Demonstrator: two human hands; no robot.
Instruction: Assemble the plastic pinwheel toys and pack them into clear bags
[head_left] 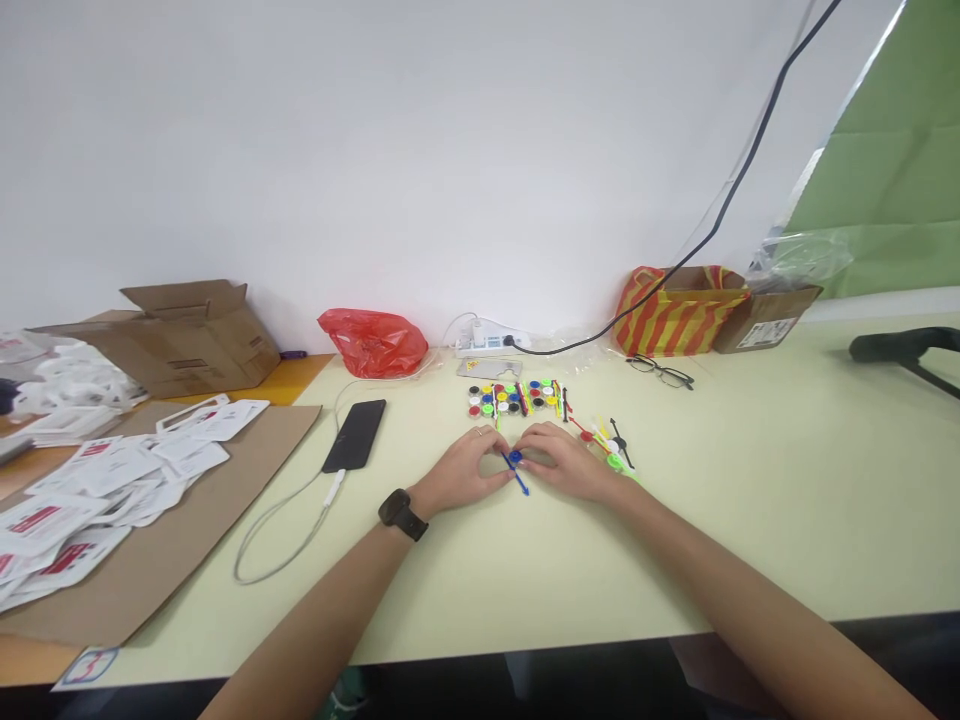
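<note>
My left hand (463, 470), with a dark watch on the wrist, pinches a blue arrow-shaped plastic pointer (523, 487) between thumb and fingers. Against the pointer sits a small blue round disc (515, 456), gripped by the fingertips of my right hand (568, 462). The pointer's tip slants down toward me; fingers partly cover both pieces. Just beyond my hands lie rows of coloured round discs (504, 396), with bundled arrow pointers (523, 399) among them. Right of my right hand is a loose group of coloured pointers with discs, including a green disc (615, 462).
At left are a phone (355, 436) on a cable and white packets (120, 470) on cardboard (247, 470). A red bag (373, 343), power strip (491, 340), glasses (660, 371) and striped bag (667, 315) stand along the wall. A black cable (731, 190) hangs at right.
</note>
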